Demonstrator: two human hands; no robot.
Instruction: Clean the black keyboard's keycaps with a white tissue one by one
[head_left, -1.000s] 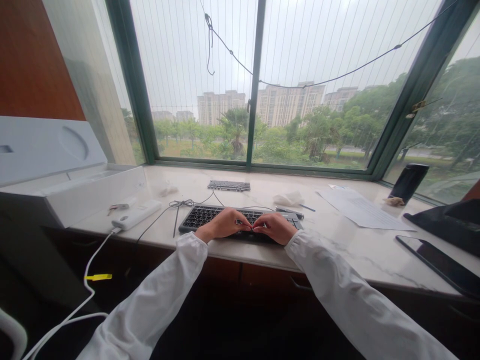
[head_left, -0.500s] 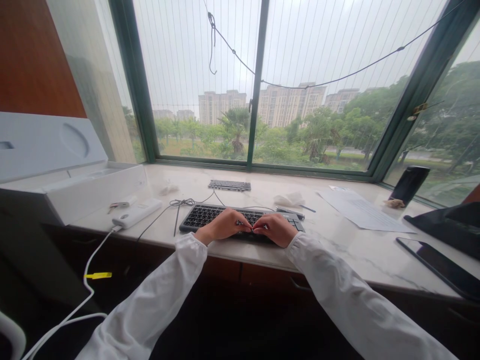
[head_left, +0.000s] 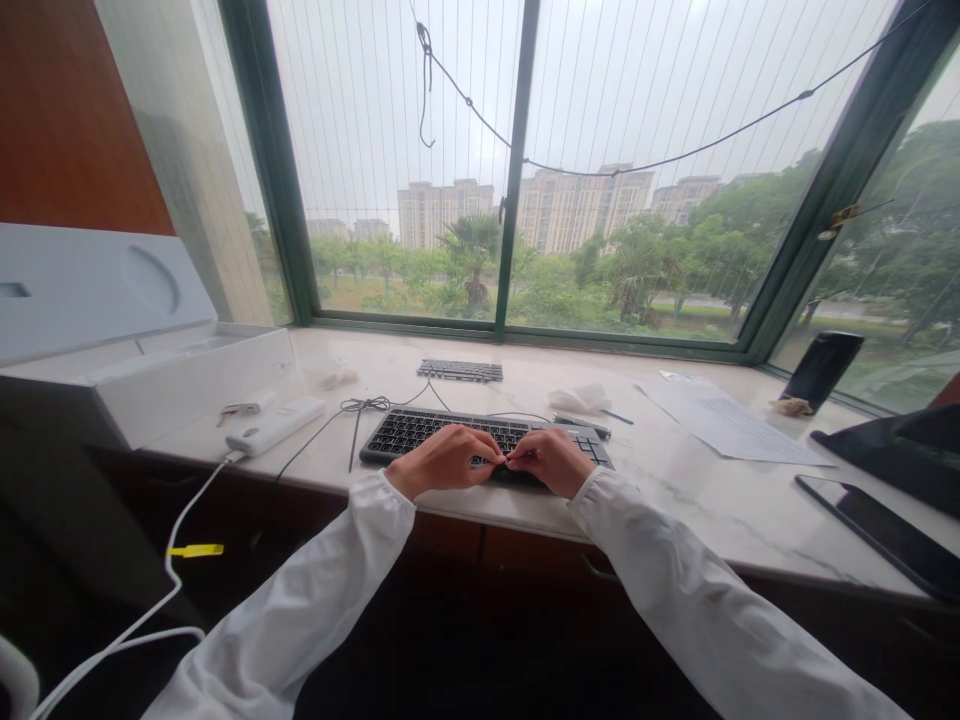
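A black keyboard [head_left: 409,432] lies near the front edge of the marble-patterned counter, its keys partly covered by my hands. Over its middle, my left hand [head_left: 448,460] is closed in a pinch, thumb and fingertips together. My right hand [head_left: 551,460] pinches close beside it, the fingertips of both hands almost meeting. Whatever they pinch is too small to make out. Behind the keyboard rests a loose panel of dark keys [head_left: 459,371]. A tied black cable [head_left: 365,404] runs left of the keyboard.
At left stand an open white box [head_left: 202,375] and a white power strip [head_left: 275,424]. Crumpled clear plastic [head_left: 583,399], a blue-tipped stick [head_left: 617,416] and printed paper [head_left: 724,420] lie to the right. Farther right are a phone [head_left: 881,530] and a black cylinder [head_left: 823,368].
My left fingers have shifted slightly, with a gap now showing between thumb and fingers. Both hands stay pinched over the same part of the keyboard.
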